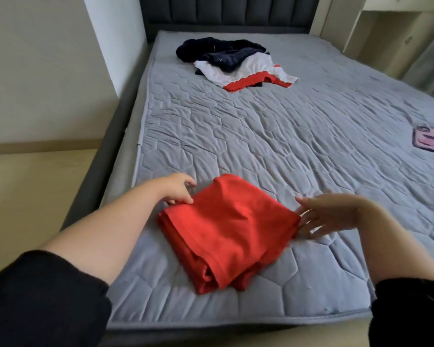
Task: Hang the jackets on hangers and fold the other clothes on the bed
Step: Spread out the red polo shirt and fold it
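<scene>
**Red garment folded at the foot of the bed**

The red garment [227, 231] lies folded in a thick, rough rectangle on the near part of the bed [286, 146], close to its left edge. The left hand [178, 187] sits at the garment's far left corner with fingers curled down onto the edge; I cannot tell whether they pinch the cloth or only touch it. The right hand [328, 211], blurred, is spread flat with straight fingers against the garment's right edge and holds nothing. Both arms wear black sleeves pushed up.

The mattress is grey, quilted in a hexagon pattern and wrinkled. Near the dark padded headboard [223, 13] lies an unfolded pile [231, 61] of navy, white and red clothes. A pink phone [429, 141] rests near the right edge. A pale wall [48, 71] and light floor [35, 191] lie to the left, cream shelving [386, 33] at the far right.
</scene>
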The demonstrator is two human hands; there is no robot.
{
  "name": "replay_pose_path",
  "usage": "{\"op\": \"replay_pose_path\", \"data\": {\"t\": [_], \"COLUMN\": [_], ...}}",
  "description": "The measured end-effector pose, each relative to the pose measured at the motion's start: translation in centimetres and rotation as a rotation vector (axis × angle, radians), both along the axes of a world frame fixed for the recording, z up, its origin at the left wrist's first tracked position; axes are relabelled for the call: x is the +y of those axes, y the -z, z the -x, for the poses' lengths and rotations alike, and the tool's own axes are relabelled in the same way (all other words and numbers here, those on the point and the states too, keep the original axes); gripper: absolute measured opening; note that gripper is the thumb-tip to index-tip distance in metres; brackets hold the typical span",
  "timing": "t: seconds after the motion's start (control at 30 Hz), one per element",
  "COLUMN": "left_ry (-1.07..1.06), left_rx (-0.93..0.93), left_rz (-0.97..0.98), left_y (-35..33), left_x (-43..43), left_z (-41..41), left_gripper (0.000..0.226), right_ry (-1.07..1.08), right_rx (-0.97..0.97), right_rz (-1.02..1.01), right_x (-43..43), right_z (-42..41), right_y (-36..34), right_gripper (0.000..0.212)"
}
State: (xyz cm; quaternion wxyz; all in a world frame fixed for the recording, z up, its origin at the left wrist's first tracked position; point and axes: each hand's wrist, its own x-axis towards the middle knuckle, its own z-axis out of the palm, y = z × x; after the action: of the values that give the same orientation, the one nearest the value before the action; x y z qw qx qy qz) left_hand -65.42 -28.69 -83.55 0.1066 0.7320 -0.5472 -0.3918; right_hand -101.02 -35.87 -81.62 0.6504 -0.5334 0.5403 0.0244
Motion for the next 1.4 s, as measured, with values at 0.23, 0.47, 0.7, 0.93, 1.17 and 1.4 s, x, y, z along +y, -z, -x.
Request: {"op": "replay_pose_path", "data": {"t": [0.23, 0.47, 0.7, 0.93, 1.17, 1.4], "left_ry": [-0.196, -0.237, -0.205, -0.186, -0.526, -0.564], "left_rx": [-0.111, -0.011, 0.093, 0.457, 0.863, 0.842], "left_rz": [0.208, 0.291, 0.423, -0.173, 0.059, -0.022], "left_y": [4.1, 5.3, 5.6, 3.3, 1.3, 0.5], "left_x": [2.2, 2.8, 3.6, 5.7, 4.8, 3.5], "left_z": [0.5, 1.5, 0.5, -2.6, -1.3, 0.1], "left_gripper": [0.038, 0.033, 0.019, 0.035, 0.017, 0.039], "right_ry": [0.222, 0.027, 0.340, 0.132, 0.050, 0.113], "right_rx": [0.131, 0.281, 0.228, 0.220, -0.031, -0.079], "right_rz": [0.558, 0.631, 0.642, 0.370, 0.021, 0.016], "right_x": [-1.3, -0.3, -1.8, -1.7, -1.3, -0.6], "right_z": [-9.4, -15.3, -15.7, -13.5, -10.4, -11.1], "right_y": [0.9, 2.3, 3.8, 3.9, 3.0, 2.5], "right_gripper": [0.026, 0.048, 0.030, 0.072, 0.072, 0.029]}}
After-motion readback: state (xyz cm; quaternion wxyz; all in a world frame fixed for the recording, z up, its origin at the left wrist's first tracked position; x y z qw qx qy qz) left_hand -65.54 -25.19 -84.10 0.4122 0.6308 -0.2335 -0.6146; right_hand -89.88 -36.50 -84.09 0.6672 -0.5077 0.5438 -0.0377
